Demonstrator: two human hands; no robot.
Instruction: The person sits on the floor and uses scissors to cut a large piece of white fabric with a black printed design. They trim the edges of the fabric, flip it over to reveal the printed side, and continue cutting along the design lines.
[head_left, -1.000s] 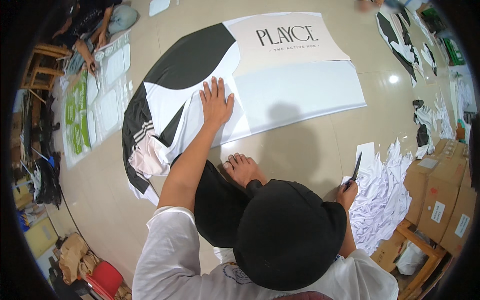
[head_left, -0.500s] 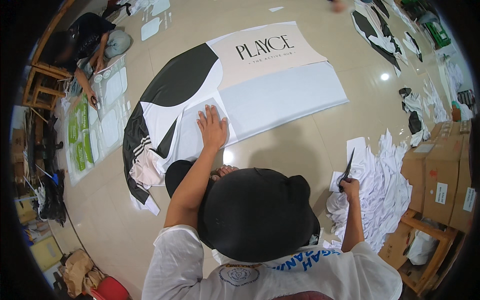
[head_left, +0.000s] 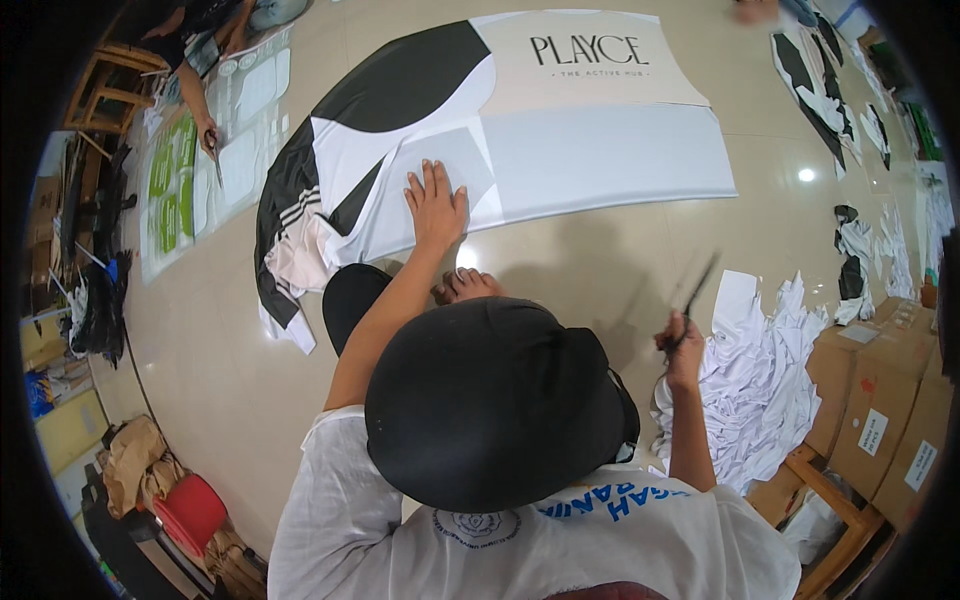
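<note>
Left hand (head_left: 436,205): flat on the banner (head_left: 520,140), palm down, fingers (head_left: 428,180) spread and released, gripping nothing; pressing the white panel near the banner's lower edge.
Right hand (head_left: 684,350): raised off the floor (head_left: 600,265), fingers clenched around scissors (head_left: 692,300), blades blurred and pointing up and away from the body.
Banner: spread on the tiled floor straight ahead, black curve at left, beige panel at top, pale grey panel at right; left end crumpled into folds (head_left: 290,260).
Scraps (head_left: 770,370): heap of white offcuts on the floor, just beside the right hand, against cardboard boxes (head_left: 880,400).
Body: bare foot (head_left: 465,287) just below the banner's edge; black cap (head_left: 495,400) hiding most of the lap.
Others: another person's arm (head_left: 190,95) at upper left, with a tool over green and white sheets (head_left: 190,170).
Step in hand: apparently holding the sheet down between cuts, scissors well apart from the banner.
Next move calls for: likely bringing the blades to the edge near the pressing hand, keeping the sheet taut and flat, left fingers clear of the cut line.
Uncertain: whether the blades are open cannot be told through the blur.
</note>
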